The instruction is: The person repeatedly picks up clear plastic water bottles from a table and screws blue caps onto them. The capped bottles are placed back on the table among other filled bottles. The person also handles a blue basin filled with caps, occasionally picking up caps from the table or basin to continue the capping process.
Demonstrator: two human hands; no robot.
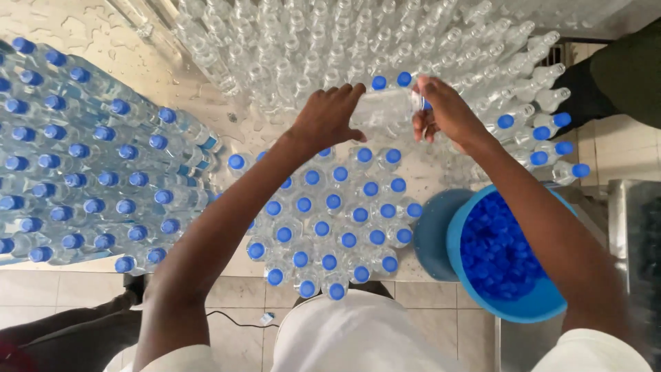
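**bottlewatcher:** Anyone want to break down the grip here? The left hand (329, 118) is wrapped around a clear plastic bottle (382, 114), fingers curled over the top of its body, and the bottle is lying nearly sideways instead of standing.

**capside_dan:** Yeah, tipped so the neck points toward 3 o'clock, straight at the right hand (444, 114). That hand is closed narrow around the neck end, and a bit of blue cap (426, 105) peeks out between the fingers. My read is one hand braces the body so the other can work the cap, but I can't tell if the cap is fully seated.

**bottlewatcher:** So the bottle sits right between both hands, both touching it, up above the wet table (131, 58).

**capside_dan:** Yep. And the layout makes sense to me. The blue tub of loose caps (496, 255) is at about 5 o'clock from the right hand, near that forearm, probably for easy grabbing. The uncapped empties (323, 48) crowd at 12 o'clock, just past the hands.

**bottlewatcher:** Capped standing ones (330, 220) are at 6 o'clock, right under the forearms, close to the body.

**capside_dan:** Plus a stack of capped bottles lying on their sides (82, 158) way out at 9 o'clock, well apart from the hands. Looks sorted by stage, at a guess. Someone else's dark sleeve (630, 69) is at the far 2 o'clock corner, not touching anything.
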